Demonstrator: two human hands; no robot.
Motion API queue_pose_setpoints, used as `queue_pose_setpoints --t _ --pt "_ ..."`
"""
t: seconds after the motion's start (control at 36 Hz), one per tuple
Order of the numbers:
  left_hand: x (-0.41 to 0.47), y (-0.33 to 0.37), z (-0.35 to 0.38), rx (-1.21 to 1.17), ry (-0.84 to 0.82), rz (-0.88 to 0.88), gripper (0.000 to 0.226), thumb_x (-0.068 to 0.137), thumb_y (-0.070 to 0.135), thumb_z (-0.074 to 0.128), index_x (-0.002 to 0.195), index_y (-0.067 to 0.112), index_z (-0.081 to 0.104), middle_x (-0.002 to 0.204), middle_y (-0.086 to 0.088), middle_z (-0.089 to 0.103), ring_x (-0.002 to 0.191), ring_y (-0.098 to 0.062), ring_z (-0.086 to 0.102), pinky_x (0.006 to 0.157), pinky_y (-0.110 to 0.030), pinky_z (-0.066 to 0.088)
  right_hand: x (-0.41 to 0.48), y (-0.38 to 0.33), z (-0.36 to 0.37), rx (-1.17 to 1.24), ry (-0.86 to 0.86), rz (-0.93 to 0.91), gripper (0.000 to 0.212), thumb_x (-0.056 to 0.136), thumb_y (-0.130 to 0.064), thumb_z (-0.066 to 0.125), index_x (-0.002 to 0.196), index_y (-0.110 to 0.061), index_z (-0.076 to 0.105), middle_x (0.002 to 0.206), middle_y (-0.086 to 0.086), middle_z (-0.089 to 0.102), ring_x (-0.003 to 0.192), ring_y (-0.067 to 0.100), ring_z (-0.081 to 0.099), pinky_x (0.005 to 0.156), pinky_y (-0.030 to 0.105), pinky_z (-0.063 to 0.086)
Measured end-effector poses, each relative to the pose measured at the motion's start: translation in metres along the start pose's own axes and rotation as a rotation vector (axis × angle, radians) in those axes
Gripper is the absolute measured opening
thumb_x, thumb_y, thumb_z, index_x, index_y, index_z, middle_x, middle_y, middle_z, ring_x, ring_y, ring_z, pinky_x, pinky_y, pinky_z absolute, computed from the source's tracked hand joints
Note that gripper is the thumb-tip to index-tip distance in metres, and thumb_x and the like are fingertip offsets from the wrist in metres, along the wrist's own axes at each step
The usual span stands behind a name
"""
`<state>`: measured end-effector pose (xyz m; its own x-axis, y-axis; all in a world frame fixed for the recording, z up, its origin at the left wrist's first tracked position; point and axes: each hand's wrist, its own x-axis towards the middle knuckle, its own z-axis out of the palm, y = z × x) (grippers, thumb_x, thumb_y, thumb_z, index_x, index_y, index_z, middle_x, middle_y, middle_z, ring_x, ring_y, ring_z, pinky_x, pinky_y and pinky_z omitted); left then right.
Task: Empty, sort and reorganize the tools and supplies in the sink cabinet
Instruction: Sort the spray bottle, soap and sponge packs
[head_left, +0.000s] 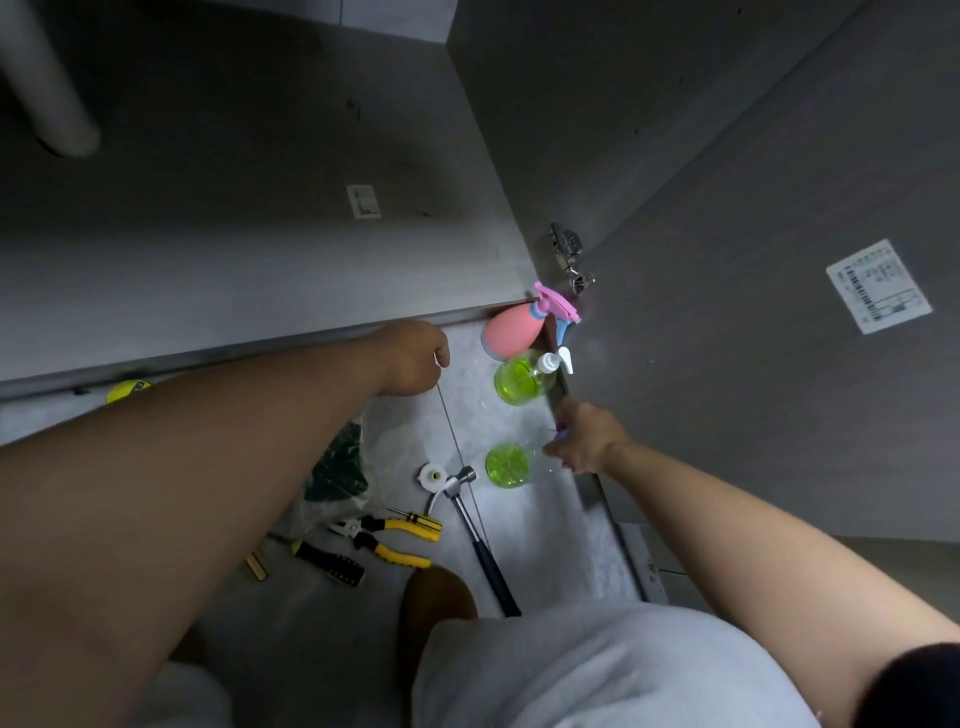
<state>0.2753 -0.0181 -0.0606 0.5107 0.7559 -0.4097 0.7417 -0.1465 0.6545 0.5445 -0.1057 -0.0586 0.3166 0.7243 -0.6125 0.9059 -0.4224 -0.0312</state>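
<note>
Seen from the head camera, the right hand (587, 441) has its fingers curled over the top of a clear round plastic bottle of green liquid (506, 465). The bottle stands on the pale speckled floor tiles (519, 545), just outside the grey laminate sink cabinet (260, 260) and beside its open door (779, 364). The left hand (415, 358) is at the cabinet's front lip with fingers curled; I cannot tell whether it holds anything.

The grip sits high, at the cap rather than the body. If the cap is loose or the glossy wall is slick, the bottle could swing, drop and spill. Just beyond it stands a second clear bottle of green liquid with a white pump (524, 379), close against a pink egg-shaped spray bottle with a blue trigger (511, 332). A careless lift could knock either one over, and both look likely to roll. The steel-headed hammer with a black handle (478, 530) lies near the held bottle and points back toward the person's legs, so a shifting knee could kick it.

Both green bottles look smooth and translucent, the spray bottle matt and rounded. Nearby lie pliers with yellow grips (384, 540), a yellow-and-black screwdriver (415, 519), a small white roll (432, 475) and a crinkled clear plastic bag with dark green contents (337, 467). The cabinet floor looks flat and dull
</note>
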Motion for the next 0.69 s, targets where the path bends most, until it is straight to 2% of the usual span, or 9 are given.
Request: queue_pose_setpoints --t 0.08,0.22,0.5,0.69 --pt "-0.001 -0.002 -0.003 0.001 -0.008 -0.023 0.033 0.098 0.012 0.05 0.126 0.019 0.067 0.141 -0.004 0.056 0.129 -0.023 0.052 0.108 -0.032 0.043 0.003 0.004 -0.006 -0.024 0.113 -0.001 0.022 0.08 -0.025 0.069 0.097 -0.021 0.056 0.108 0.014 0.065 0.096 0.032 0.064 0.077 0.028 0.048" --pt "-0.002 -0.008 -0.004 0.002 -0.018 -0.037 0.033 0.097 0.012 0.05 0.123 0.021 0.068 0.139 -0.003 0.058 0.127 -0.024 0.054 0.109 -0.036 0.044 0.007 0.013 -0.01 0.019 0.238 0.031 0.019 0.084 -0.023 0.065 0.102 -0.017 0.061 0.112 0.019 0.056 0.105 0.037 0.059 0.092 0.034 0.049" --pt "-0.006 -0.018 -0.006 -0.013 -0.017 -0.065 0.033 0.098 0.012 0.049 0.124 0.021 0.067 0.143 -0.005 0.055 0.13 -0.025 0.052 0.109 -0.036 0.044 0.007 0.016 -0.009 -0.004 0.397 -0.007 0.016 0.09 -0.019 0.057 0.105 -0.015 0.062 0.115 0.017 0.049 0.092 0.045 0.06 0.086 0.04 0.05" --pt "-0.01 -0.019 -0.005 -0.002 -0.024 -0.057 0.034 0.1 0.011 0.049 0.129 0.018 0.066 0.146 -0.005 0.052 0.132 -0.023 0.05 0.105 -0.029 0.039 0.005 0.018 -0.007 -0.007 0.442 -0.043 0.014 0.093 -0.02 0.058 0.105 -0.014 0.059 0.119 0.017 0.049 0.091 0.046 0.061 0.084 0.043 0.052"
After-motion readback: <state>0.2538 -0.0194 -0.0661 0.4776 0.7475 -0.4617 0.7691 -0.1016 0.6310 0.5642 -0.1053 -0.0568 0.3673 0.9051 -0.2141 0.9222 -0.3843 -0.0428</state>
